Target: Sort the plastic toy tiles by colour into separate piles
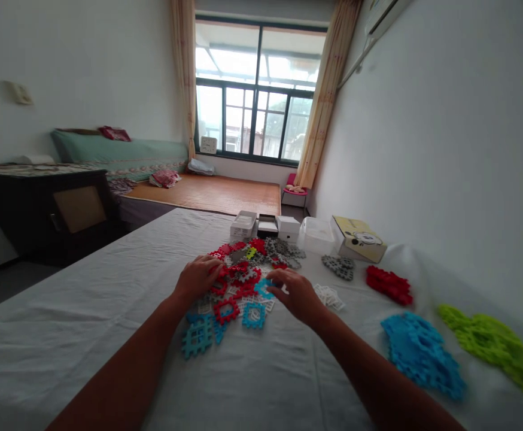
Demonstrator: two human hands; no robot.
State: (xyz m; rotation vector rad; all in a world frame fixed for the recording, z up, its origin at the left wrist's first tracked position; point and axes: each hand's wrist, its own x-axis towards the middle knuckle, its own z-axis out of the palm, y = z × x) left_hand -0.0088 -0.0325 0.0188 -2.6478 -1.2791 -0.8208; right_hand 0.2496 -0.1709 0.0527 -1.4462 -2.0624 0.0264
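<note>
A mixed pile of toothed plastic building pieces lies in front of me, with red pieces (243,274), grey pieces (283,248) and a small lime green piece (251,252). My left hand (200,275) rests on the pile's left side, fingers stretched over red pieces, their tips partly hidden. At the right side, thumb and fingers of my right hand (295,290) close on the edge of a light blue square piece (264,288). Nearer me lie a red square frame (226,312), a blue square frame (254,316) and a teal lattice piece (197,336).
Sorted heaps sit to the right: white pieces (328,297), grey (338,267), red (389,285), blue (423,353) and lime green (490,344). Behind the pile stand small boxes (288,228), a clear plastic container (316,235) and a yellow box (359,238). White cloth (86,326) covers the table.
</note>
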